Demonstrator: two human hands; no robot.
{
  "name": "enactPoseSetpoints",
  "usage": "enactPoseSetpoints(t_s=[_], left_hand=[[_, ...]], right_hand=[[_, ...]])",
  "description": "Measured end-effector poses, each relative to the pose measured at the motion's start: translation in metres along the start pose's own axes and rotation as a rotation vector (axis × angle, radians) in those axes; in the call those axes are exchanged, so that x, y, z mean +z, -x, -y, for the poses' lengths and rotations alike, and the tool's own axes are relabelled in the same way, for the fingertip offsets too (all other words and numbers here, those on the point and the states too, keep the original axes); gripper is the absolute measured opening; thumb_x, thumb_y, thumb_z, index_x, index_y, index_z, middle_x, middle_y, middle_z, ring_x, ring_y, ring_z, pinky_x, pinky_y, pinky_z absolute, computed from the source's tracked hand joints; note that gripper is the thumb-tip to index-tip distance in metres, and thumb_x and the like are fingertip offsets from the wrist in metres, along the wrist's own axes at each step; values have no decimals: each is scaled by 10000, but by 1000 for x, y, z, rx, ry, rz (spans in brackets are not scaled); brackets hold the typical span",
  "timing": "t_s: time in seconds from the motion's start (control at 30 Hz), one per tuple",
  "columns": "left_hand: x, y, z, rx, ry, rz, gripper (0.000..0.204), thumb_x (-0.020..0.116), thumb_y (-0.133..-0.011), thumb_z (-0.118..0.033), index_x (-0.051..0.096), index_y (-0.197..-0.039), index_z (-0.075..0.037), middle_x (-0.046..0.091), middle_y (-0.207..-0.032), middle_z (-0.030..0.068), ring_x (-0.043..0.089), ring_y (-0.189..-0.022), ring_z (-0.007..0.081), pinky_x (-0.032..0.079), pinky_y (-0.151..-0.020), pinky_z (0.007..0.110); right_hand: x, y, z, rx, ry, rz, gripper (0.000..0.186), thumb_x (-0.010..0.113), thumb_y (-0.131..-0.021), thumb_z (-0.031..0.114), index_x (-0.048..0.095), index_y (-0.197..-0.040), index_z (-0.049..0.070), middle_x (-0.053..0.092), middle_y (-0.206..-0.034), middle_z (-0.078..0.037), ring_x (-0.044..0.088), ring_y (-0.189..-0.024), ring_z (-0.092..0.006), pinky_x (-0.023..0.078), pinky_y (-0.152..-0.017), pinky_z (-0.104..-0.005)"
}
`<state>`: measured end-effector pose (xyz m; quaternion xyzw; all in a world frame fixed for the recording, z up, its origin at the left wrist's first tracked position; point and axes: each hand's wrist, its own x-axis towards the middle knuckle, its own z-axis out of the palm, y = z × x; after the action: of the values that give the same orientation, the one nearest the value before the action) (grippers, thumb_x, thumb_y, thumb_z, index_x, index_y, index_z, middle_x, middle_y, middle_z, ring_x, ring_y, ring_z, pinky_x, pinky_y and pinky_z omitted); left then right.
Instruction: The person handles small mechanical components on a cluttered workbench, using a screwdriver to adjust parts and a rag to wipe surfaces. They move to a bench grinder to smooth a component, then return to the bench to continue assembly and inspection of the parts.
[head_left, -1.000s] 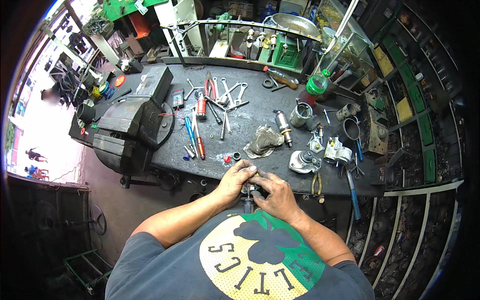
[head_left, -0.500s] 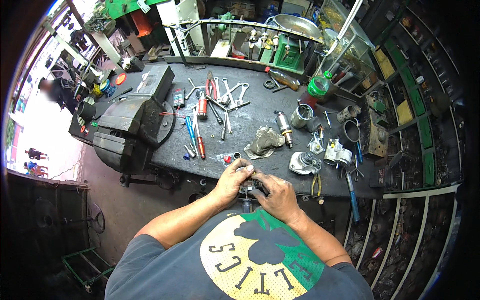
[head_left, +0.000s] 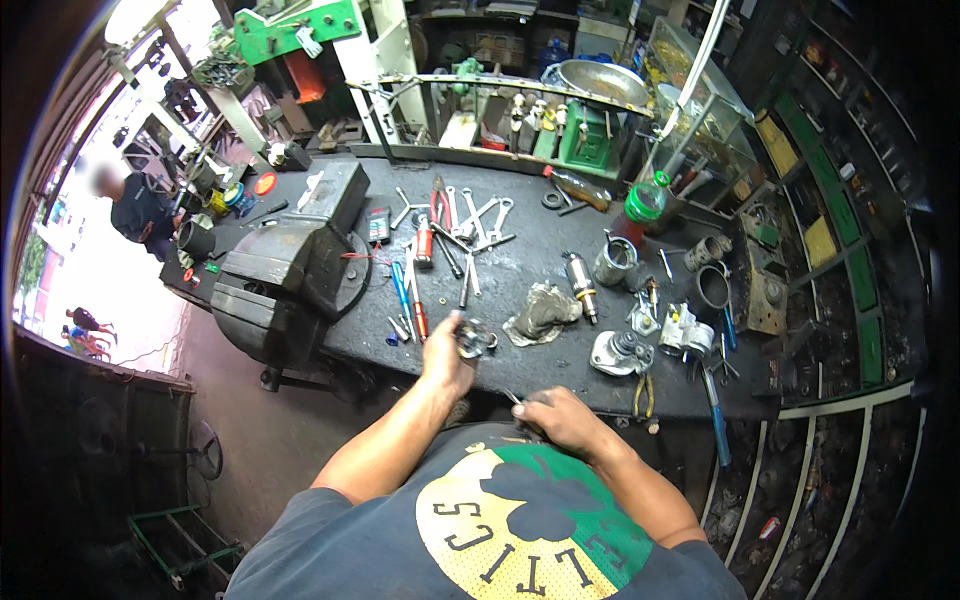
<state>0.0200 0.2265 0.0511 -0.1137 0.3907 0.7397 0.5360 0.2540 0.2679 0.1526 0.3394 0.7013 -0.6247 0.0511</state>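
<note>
My left hand (head_left: 447,358) is closed on a small round metal part (head_left: 474,338), held over the front edge of the workbench (head_left: 480,376). The part is slightly blurred and its details are unclear. Close to my shirt, my right hand (head_left: 560,415) is closed on a screwdriver (head_left: 513,397); its thin shaft points toward my left hand and the handle is hidden in my fingers. A grimy rag (head_left: 541,315) lies just beyond both hands, with a motor armature (head_left: 580,287) beside it. A cast metal housing (head_left: 621,352) sits to their right.
A large bench vise (head_left: 285,262) fills the bench's left side. Screwdrivers, wrenches (head_left: 497,218), red-handled pliers (head_left: 440,203) and a meter (head_left: 379,225) lie beyond my left hand. At right are a metal cylinder (head_left: 614,262), yellow-handled pliers (head_left: 643,396) and bottles. A person (head_left: 140,212) stands far left.
My hands, together on the part with the screwdriver under it, have come apart. The left has carried the part forward and left over the bench; the right stays near my body with the screwdriver.
</note>
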Motion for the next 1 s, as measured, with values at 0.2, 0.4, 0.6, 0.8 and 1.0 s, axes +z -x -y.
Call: enactPoseSetpoints(t_s=[0.2, 0.4, 0.6, 0.8, 1.0], left_hand=[[18, 23, -55, -28, 262, -52, 170, 600, -1061, -214, 586, -1050, -44, 711, -1061, 206, 711, -1001, 364, 639, -904, 475], [37, 53, -61, -50, 328, 20, 271, 589, -1079, -307, 623, -978, -58, 726, -1106, 217, 722, -1037, 350, 646, -913, 452], [43, 64, -31, 289, -40, 285, 330, 439, -1144, -420, 543, -1198, -112, 680, -1308, 224, 701, -1138, 351, 583, -972, 472], [60, 87, -12, 385, -52, 427, 346, 506, -1117, -444, 539, -1269, -134, 619, -1408, 203, 630, -1287, 308, 541, -1063, 444], [55, 96, -12, 371, -72, 525, 353, 535, -1101, -452, 528, -1261, -138, 567, -1461, 212, 587, -1344, 341, 522, -1103, 470]], right_hand=[[-2, 15, -27, 42, -568, -123, 286, 602, -1012, 229, 659, -1137, -23, 679, -811, -88, 640, -706, -163, 507, -630, -307], [3, 10, -17, 42, -588, -155, 289, 655, -1012, 244, 632, -1154, -8, 676, -903, -65, 635, -729, -115, 513, -617, -263], [3, -9, 11, -38, -617, -135, 319, 704, -1010, 278, 652, -1163, 3, 640, -881, -22, 612, -690, -91, 487, -577, -246], [9, -40, 26, -157, -888, -165, 364, 789, -968, 217, 640, -1224, 5, 691, -934, -20, 633, -662, -103, 498, -544, -249], [19, -33, 30, -203, -949, -127, 319, 793, -965, 190, 674, -1181, -13, 677, -874, -14, 605, -659, -94, 493, -585, -231]])
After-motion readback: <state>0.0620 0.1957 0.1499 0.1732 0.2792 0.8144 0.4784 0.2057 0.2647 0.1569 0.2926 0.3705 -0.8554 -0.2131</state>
